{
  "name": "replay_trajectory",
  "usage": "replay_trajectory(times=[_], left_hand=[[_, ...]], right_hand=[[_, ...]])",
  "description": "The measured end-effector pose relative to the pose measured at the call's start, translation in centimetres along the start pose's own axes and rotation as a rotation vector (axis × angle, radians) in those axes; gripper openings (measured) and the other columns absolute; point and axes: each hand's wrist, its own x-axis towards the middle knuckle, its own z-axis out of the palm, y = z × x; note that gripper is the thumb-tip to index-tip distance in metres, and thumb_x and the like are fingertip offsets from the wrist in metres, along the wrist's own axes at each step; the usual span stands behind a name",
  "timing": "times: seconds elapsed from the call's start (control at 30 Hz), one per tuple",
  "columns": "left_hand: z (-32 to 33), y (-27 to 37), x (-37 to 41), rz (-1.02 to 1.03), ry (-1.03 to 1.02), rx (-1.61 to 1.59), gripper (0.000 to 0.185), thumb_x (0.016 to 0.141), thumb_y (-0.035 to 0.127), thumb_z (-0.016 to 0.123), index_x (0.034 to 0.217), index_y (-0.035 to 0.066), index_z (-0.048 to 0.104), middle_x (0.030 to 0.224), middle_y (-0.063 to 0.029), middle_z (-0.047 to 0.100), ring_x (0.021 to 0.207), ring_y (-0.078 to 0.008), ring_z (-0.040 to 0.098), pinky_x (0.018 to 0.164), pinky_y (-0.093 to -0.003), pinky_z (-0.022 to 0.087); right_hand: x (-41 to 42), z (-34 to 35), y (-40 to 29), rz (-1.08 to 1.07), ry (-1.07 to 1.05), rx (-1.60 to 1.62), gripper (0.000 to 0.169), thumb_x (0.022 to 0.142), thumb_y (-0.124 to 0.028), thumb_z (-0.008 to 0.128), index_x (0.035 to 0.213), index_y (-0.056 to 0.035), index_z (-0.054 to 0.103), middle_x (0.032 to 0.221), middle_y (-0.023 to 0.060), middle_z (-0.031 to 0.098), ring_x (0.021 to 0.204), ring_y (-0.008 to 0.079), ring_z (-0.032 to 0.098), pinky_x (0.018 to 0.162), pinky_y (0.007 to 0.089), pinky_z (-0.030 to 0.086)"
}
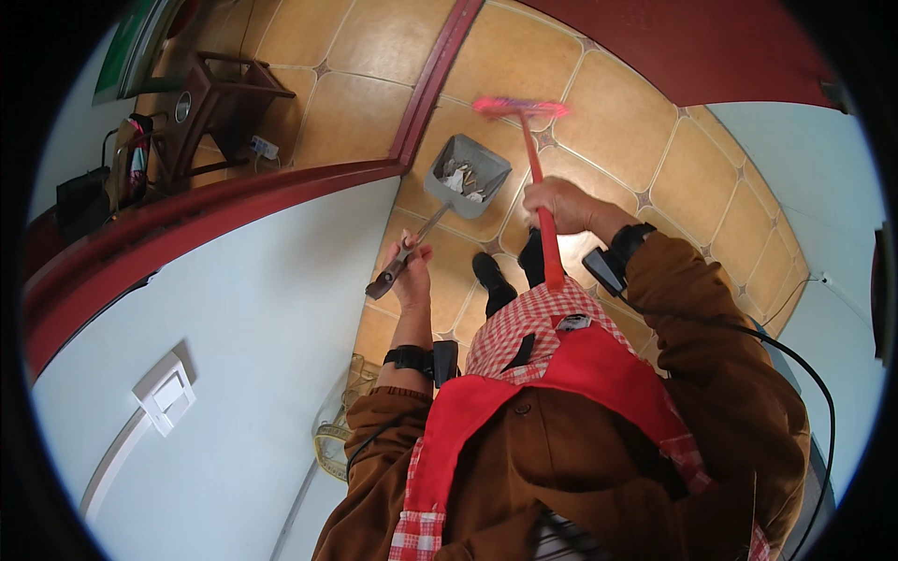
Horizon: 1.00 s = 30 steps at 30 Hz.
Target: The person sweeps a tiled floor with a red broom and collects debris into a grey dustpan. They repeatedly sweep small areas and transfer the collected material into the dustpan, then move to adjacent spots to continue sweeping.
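Note:
My left hand (410,270) grips the brown handle of a long-handled dustpan. Its grey plastic pan (484,205) holds scraps of white paper (456,179) and other small litter, and it is at the floor just inside the red door frame. In my right hand (568,203) is the red handle (551,245) of a broom. The broom's pink-and-purple bristle head (520,107) is beyond the dustpan, up and to the right of it, apart from the pan. The bristles look slightly blurred.
Tan floor tiles (610,133) lie before me. A red door frame (428,91) borders the doorway at left. Past it stand a dark wooden stool (217,105) and a white power strip (264,147). A light switch (167,393) is on the left wall. A red door panel (708,49) is upper right.

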Motion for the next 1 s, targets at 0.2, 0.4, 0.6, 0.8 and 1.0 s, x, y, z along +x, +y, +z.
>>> replay_trajectory(times=[0.2,0.4,0.6,0.8,1.0], left_hand=[[-0.3,-0.2,0.4,0.008,0.018,-0.037,0.021,0.1,0.026,0.061,0.086,0.01,0.058,0.09,-0.0012,0.064,0.069,-0.0161,0.065,0.064,-0.0288,0.055],[-1.9,0.2,-0.4,-0.028,0.112,-0.109,0.026,0.1,0.031,0.063,0.086,0.01,0.058,0.089,-0.0019,0.064,0.068,-0.0167,0.065,0.065,-0.0292,0.057],[-3.3,0.8,-1.0,-0.054,0.201,-0.109,0.026,0.1,0.032,0.063,0.088,0.01,0.058,0.091,-0.0029,0.065,0.07,-0.0174,0.067,0.065,-0.0293,0.058],[-3.6,1.2,-1.3,-0.081,0.281,-0.129,0.02,0.1,0.03,0.061,0.093,0.011,0.058,0.091,-0.0028,0.066,0.071,-0.0174,0.067,0.065,-0.0281,0.057],[-4.7,0.6,-0.8,-0.129,0.226,-0.158,0.025,0.1,0.03,0.062,0.108,0.007,0.058,0.099,-0.0046,0.064,0.076,-0.0185,0.069,0.069,-0.0291,0.06]], right_hand=[[-1.8,-4.1,-5.5,0.017,-0.093,0.175,0.018,0.077,-0.015,0.064,0.068,-0.0048,0.052,0.074,0.0139,0.055,0.072,0.0359,0.058,0.066,0.0448,0.047],[0.6,-6.3,-3.5,0.047,-0.014,0.074,0.023,0.084,-0.017,0.064,0.071,-0.003,0.051,0.076,0.015,0.054,0.072,0.0369,0.057,0.066,0.0435,0.045],[7.2,-5.2,2.9,-0.002,0.022,-0.132,0.021,0.083,-0.02,0.067,0.072,-0.0055,0.056,0.08,0.0135,0.059,0.079,0.0381,0.061,0.069,0.0464,0.048],[9.3,-0.8,2.8,-0.185,-0.221,-0.12,0.018,0.075,-0.025,0.073,0.077,-0.0108,0.062,0.081,0.0111,0.063,0.082,0.037,0.064,0.07,0.0472,0.051],[3.9,0.0,-3.6,-0.123,-0.5,-0.037,0.013,0.069,-0.019,0.069,0.068,-0.0117,0.059,0.075,0.0087,0.061,0.073,0.0349,0.062,0.065,0.0478,0.048]])
